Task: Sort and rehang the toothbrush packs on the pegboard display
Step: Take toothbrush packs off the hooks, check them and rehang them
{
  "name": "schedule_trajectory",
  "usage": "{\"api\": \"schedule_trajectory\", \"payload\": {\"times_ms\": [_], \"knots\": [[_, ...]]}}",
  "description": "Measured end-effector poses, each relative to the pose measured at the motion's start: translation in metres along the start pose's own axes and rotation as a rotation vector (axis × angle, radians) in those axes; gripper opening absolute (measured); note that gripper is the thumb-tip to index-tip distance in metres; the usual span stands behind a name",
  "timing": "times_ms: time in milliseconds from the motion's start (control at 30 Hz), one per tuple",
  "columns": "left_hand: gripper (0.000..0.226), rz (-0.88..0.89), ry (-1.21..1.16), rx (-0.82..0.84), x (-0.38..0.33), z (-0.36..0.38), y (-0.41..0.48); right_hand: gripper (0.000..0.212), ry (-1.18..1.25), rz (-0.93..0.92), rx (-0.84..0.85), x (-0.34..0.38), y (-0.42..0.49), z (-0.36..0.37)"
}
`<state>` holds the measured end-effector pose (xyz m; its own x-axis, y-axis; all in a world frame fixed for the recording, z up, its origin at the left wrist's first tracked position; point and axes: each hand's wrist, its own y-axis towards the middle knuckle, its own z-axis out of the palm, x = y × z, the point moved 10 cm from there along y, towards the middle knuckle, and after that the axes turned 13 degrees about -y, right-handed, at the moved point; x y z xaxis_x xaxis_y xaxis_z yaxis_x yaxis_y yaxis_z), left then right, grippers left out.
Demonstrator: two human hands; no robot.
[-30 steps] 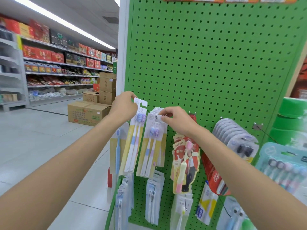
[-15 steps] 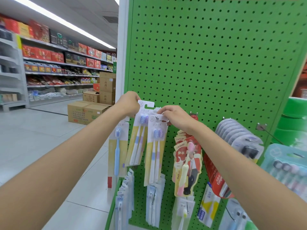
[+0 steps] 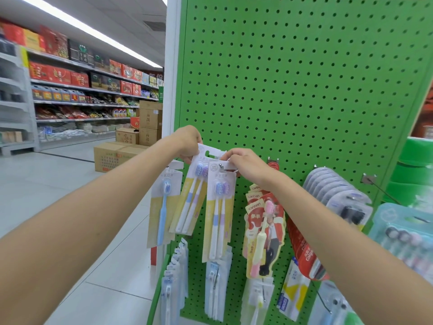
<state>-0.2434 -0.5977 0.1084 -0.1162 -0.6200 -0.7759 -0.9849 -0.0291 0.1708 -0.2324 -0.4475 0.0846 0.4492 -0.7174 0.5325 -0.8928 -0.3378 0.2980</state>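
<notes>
Pegboard [image 3: 304,78] green, bare over its upper half, hung with stock only along the lower band. Left hand [image 3: 187,143] at 10 o'clock from the hook [image 3: 220,165], clenched round the header of a loose pack [image 3: 191,200], tilted, on no peg. Right hand [image 3: 246,165] at 3 o'clock from that hook, pinching the card top of the hung stack [image 3: 219,214], apparently steadying it. Likely mid-rehang: matching packs already on the hook, loose one yet to be threaded on. Single-brush pack [image 3: 164,207] at 8 o'clock, by the board's left edge, perhaps left to sort. Cannot tell how many more.
</notes>
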Motion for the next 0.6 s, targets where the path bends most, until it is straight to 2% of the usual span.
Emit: {"api": "schedule_trajectory", "payload": {"times_ms": [300, 467, 600], "knots": [[0.020, -0.002, 0.014, 0.031, 0.002, 0.003, 0.010, 0.032, 0.025, 0.013, 0.014, 0.001, 0.002, 0.002], [0.021, 0.006, -0.006, 0.104, 0.001, 0.009, 0.012, 0.031, 0.081, 0.028, 0.006, -0.001, 0.004, 0.004], [0.017, 0.029, -0.026, 0.058, 0.002, 0.005, 0.017, 0.032, 0.086, 0.035, 0.005, -0.001, 0.004, 0.003]]}}
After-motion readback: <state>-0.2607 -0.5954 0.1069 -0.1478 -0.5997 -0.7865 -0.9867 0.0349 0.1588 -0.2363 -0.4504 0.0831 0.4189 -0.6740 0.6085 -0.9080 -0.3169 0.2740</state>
